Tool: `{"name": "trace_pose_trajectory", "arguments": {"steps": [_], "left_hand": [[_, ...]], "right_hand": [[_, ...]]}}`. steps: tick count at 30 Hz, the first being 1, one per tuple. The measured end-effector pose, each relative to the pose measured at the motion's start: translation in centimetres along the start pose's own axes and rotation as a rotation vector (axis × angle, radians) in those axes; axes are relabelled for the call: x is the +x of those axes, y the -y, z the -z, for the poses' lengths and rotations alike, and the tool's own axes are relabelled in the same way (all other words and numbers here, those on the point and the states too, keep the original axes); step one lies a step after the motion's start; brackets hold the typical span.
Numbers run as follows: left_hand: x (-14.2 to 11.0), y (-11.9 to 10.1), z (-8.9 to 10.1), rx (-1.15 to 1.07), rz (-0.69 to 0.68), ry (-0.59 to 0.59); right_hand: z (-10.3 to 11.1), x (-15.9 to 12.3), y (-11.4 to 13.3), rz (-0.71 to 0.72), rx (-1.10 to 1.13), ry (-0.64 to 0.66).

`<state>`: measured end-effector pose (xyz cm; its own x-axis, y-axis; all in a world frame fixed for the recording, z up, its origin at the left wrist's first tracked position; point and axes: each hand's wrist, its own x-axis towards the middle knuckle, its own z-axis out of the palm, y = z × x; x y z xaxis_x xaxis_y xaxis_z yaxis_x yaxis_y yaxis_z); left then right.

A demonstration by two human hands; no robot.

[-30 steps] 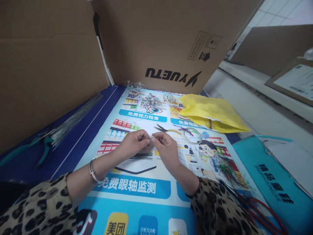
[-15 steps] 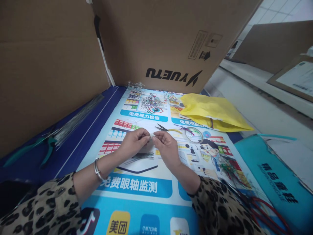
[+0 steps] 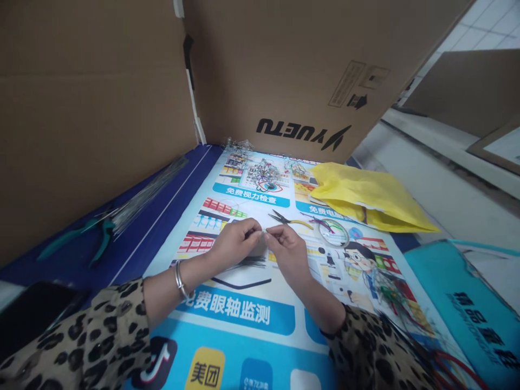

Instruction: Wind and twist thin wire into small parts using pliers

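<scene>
My left hand [image 3: 238, 241] and my right hand [image 3: 287, 250] meet fingertip to fingertip above the printed sheet [image 3: 252, 336]. Both are closed in a pinch, thumb against forefinger. Whatever sits between the fingertips is tiny and pale, too small to name. Under the left hand lies a bundle of short dark wires [image 3: 254, 262]. Just beyond the right hand are pliers [image 3: 290, 219] with a yellow handle. Beside them, a clear ring-shaped roll [image 3: 333, 233] has purple and green strands in it.
Cardboard walls [image 3: 284, 65] stand at the back and left. On the left lie teal-handled pliers [image 3: 106, 238] and long thin wires [image 3: 146, 197]. A yellow bag [image 3: 369, 192], a teal box [image 3: 450, 292] and red-handled scissors [image 3: 450, 368] are on the right. Tangled wires [image 3: 262, 172] lie at the back.
The view has shifted, so the whole scene sits further right and slightly lower. Both hands keep their pinch, fingertips together, over the same spot. Nothing on the sheet has visibly moved.
</scene>
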<state>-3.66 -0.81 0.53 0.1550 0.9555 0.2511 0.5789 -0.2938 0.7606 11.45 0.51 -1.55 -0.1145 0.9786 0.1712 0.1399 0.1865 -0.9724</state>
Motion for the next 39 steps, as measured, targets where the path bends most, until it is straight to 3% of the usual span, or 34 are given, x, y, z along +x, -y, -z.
{"name": "trace_pose_trajectory", "arguments": {"steps": [7, 20, 25, 28, 32, 35, 39], "left_hand": [[-0.1, 0.1, -0.2, 0.123, -0.060, -0.017], [-0.1, 0.1, 0.1, 0.120, -0.103, 0.042], [1.5, 0.9, 2.5, 0.203, -0.190, 0.087], [3.5, 2.0, 5.5, 0.326, -0.104, 0.005], [5.6, 3.4, 8.0, 0.598, 0.048, 0.099], [6.1, 4.1, 7.9, 0.737, 0.123, 0.195], [6.0, 4.5, 6.9, 0.801, 0.117, 0.240]], "right_hand": [[0.2, -0.2, 0.1, 0.035, -0.044, 0.031], [0.3, -0.1, -0.5, -0.008, -0.053, 0.051], [0.1, 0.0, 0.0, -0.086, 0.023, 0.013], [0.0, 0.1, 0.1, -0.117, 0.055, 0.015], [-0.2, 0.2, 0.0, -0.112, 0.018, 0.041], [-0.2, 0.1, 0.1, -0.110, -0.004, 0.043], [-0.1, 0.0, 0.3, -0.105, -0.015, 0.054]]}}
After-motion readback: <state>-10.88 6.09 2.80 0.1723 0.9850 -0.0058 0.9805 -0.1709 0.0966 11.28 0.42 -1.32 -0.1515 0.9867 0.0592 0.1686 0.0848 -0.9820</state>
